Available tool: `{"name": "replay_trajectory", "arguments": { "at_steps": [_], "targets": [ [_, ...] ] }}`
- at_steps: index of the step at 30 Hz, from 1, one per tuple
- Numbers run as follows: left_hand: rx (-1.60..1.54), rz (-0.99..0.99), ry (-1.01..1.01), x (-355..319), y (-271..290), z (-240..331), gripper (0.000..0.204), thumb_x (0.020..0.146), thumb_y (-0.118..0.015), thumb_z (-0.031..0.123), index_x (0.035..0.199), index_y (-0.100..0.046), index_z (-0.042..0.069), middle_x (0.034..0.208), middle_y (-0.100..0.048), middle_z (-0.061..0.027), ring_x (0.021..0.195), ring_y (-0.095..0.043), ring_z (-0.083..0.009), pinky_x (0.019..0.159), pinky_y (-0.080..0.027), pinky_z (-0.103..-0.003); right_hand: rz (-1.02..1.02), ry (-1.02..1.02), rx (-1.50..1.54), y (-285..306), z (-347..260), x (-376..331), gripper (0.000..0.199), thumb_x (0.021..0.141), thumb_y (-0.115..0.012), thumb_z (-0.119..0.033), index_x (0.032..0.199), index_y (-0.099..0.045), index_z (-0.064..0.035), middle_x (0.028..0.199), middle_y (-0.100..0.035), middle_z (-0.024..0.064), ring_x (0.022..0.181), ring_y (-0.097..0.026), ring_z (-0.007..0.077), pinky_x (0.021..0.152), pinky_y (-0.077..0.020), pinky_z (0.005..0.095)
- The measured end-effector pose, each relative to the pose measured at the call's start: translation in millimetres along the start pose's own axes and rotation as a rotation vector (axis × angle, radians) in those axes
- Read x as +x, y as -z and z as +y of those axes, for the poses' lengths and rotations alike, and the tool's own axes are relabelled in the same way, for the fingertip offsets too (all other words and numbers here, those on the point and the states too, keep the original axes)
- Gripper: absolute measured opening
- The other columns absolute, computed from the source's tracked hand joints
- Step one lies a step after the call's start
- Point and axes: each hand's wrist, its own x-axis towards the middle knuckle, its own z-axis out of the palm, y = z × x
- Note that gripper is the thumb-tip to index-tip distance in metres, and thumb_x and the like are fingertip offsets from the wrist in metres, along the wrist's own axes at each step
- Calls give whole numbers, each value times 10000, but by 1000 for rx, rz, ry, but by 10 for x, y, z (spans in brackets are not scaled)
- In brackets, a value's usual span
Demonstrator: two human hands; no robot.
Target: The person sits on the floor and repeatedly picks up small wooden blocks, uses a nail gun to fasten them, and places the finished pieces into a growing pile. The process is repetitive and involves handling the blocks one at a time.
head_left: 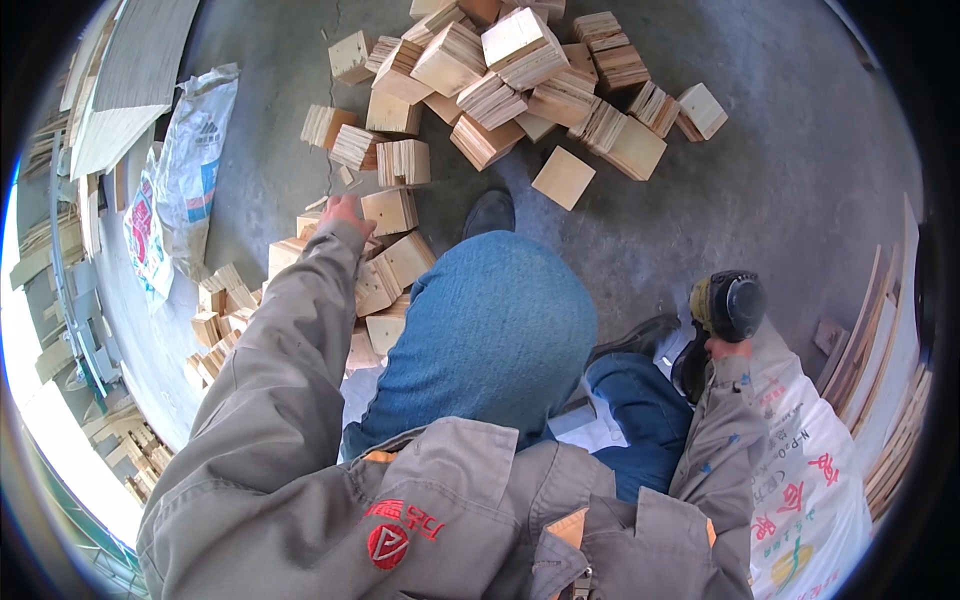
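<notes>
Grey jacket sleeves, blue trousers, pale wood blocks on a concrete floor (780, 180).

Nearest: right hand (727, 348), closed around a black-and-yellow sander (728, 305), held just above a white printed sack (810, 480) at the person's right side; thin wood strips (890, 380) lean beyond the sack. Middle: raised knee in blue trousers, dark shoe (490, 212) past it. Left hand (342, 210) reaches forward onto a small pile of blocks (385, 265), resting on the top ones; whether its fingers clasp a block cannot be told. Left of that, more small blocks (220, 320) and another printed sack (185, 170) lying flat. Farthest: a large heap of square wood blocks (520, 80), some stacked, one lying loose (563, 177) near the shoe.
</notes>
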Motion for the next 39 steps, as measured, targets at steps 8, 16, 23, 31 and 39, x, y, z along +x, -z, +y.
{"name": "replay_trajectory", "arguments": {
  "at_steps": [8,16,23,31,39],
  "targets": [
    [-31,7,-88,159,-187,354,807,777,-831,388,1450,-530,60,1521,-491,-207,1420,-458,-379,1179,-401,-449,71,25,-24,-15,-61,-89,412,643,-830,-163,1043,-774,-84,1004,-771,192,1000,-735,376,870,-583,435],
    [49,5,101,112,-292,697,884,707,-899,404,1415,-532,23,1502,-513,-177,1446,-427,-349,1191,-392,-426,47,23,79,-62,119,-44,393,647,-806,-123,1037,-776,-83,1001,-776,178,993,-745,350,852,-584,414],
    [112,-85,50,72,-193,558,953,627,-937,375,1423,-534,39,1514,-496,-170,1457,-414,-338,1200,-386,-414,79,101,34,25,-56,-152,389,643,-790,-106,1032,-779,-86,978,-779,177,979,-749,349,833,-583,422],
    [-291,146,26,413,-288,519,1215,630,-938,468,1578,-319,29,1569,-438,-228,1449,-436,-368,1197,-382,-439,126,132,101,-218,371,213,291,659,-734,17,946,-709,-29,701,-690,88,557,-652,223,520,-525,393],
    [-317,227,111,860,-205,927,1176,607,-932,443,1500,-366,-71,1375,-592,-257,1264,-592,-375,1084,-474,-430,55,-21,91,-28,25,-46,420,632,-777,-101,1051,-772,-78,1029,-771,196,1044,-732,368,886,-579,425]
  ]
}}
